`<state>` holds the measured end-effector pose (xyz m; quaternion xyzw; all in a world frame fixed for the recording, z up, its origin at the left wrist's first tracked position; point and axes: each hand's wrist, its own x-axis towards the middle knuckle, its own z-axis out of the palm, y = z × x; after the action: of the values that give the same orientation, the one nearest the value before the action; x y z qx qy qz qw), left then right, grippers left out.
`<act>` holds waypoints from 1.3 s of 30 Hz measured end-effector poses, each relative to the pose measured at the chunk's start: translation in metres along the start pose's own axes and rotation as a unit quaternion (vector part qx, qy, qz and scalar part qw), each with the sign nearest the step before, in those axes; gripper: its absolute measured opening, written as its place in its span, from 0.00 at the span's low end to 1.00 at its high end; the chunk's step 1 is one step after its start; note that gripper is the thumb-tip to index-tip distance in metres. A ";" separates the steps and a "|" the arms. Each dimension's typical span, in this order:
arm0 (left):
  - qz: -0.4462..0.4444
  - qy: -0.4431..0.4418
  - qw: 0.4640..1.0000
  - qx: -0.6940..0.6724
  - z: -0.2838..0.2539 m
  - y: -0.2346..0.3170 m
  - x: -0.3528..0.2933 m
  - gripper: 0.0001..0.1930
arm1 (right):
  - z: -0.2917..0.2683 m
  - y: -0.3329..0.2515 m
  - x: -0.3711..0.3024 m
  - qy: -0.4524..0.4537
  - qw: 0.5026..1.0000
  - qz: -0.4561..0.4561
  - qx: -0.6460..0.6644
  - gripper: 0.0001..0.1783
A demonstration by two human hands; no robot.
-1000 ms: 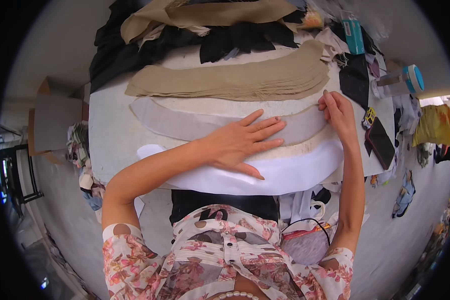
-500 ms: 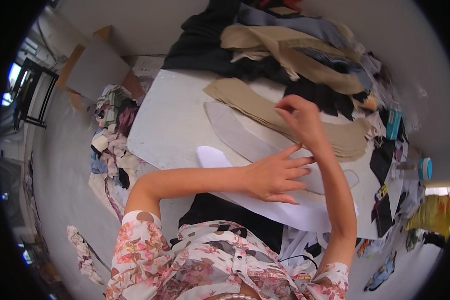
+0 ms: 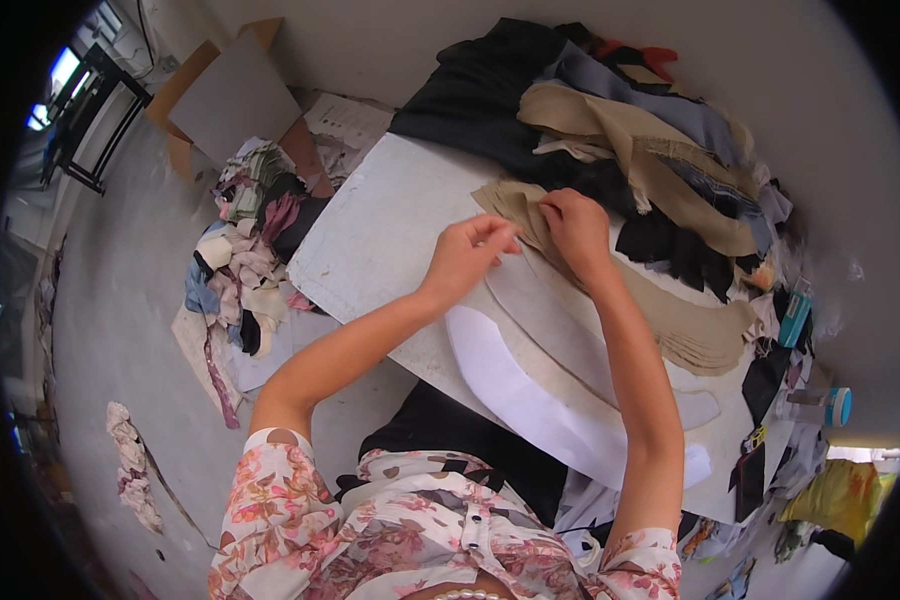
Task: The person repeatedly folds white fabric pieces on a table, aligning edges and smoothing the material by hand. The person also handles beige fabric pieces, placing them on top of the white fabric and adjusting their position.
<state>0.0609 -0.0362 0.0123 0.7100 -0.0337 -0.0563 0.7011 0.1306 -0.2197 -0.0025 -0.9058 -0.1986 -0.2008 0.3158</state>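
Several curved khaki fabric pieces lie stacked on a white tabletop. My right hand is closed at the stack's far-left end, its fingertips pinching the khaki fabric there, which looks slightly ruffled. To its left, my left hand pinches its thumb and fingers together beside the stack's near edge; what lies between them is too small to make out. A curved, greyish see-through piece rests just nearer than the stack, partly beneath my right forearm. Nearer still is a curved white piece.
Black cloth and crumpled khaki strips are heaped along the table's far side. Scrap fabric is piled off the left edge, beside an open cardboard box. A dark phone-like slab sits at the right edge.
My left hand has moved up and away from beside my right forearm to the khaki stack's left end, its spread fingers now pinched. My right hand has shifted left along the stack.
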 end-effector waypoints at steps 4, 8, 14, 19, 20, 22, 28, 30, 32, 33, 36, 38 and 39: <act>-0.222 0.019 0.963 -0.148 -0.004 0.025 0.030 0.16 | -0.022 -0.017 -0.005 0.056 0.997 -0.055 0.002 0.03; -0.116 -0.041 0.988 -0.090 0.010 0.035 0.041 0.15 | -0.042 -0.028 -0.011 0.073 0.981 -0.181 -0.010 0.11; 0.107 -0.097 0.989 0.042 0.026 0.050 0.042 0.11 | -0.090 0.004 -0.027 -0.109 0.932 0.130 0.319 0.31; 0.087 -0.083 0.993 -0.018 0.041 0.059 0.051 0.11 | -0.195 0.077 -0.105 -0.124 0.961 0.192 0.154 0.22; 0.079 -0.083 0.993 -0.022 0.046 0.058 0.052 0.11 | -0.225 0.083 -0.119 -0.149 0.960 0.225 0.076 0.21; 0.053 -0.121 0.989 -0.070 0.065 0.049 0.053 0.12 | -0.272 0.079 -0.151 -0.109 0.950 0.277 0.095 0.19; -0.047 -0.177 0.982 -0.042 0.051 0.064 0.026 0.12 | -0.324 -0.007 -0.203 0.002 0.923 0.343 0.176 0.24; -0.086 -0.181 0.980 0.006 0.023 0.055 0.013 0.13 | -0.296 -0.031 -0.211 -0.070 0.904 0.379 0.184 0.23; -0.119 -0.172 0.977 0.035 -0.002 0.040 0.002 0.12 | -0.259 -0.039 -0.217 -0.135 0.896 0.381 0.186 0.21; -0.132 -0.156 0.978 0.046 -0.016 0.032 -0.003 0.12 | -0.239 -0.040 -0.219 -0.141 0.888 0.384 0.208 0.20; -0.136 -0.099 0.980 0.107 -0.035 0.015 -0.005 0.11 | -0.200 -0.041 -0.216 -0.151 0.882 0.384 0.226 0.19; -0.112 -0.067 0.981 0.143 -0.039 0.007 0.001 0.10 | -0.188 -0.042 -0.209 -0.155 0.887 0.378 0.216 0.18; -0.092 -0.054 0.982 0.154 -0.039 0.003 0.005 0.09 | -0.184 -0.042 -0.206 -0.152 0.887 0.376 0.219 0.18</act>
<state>0.0710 0.0013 0.0158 0.8054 -0.0137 -0.1529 0.5725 -0.1069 -0.3579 0.0497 -0.8397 0.0722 0.1223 0.5241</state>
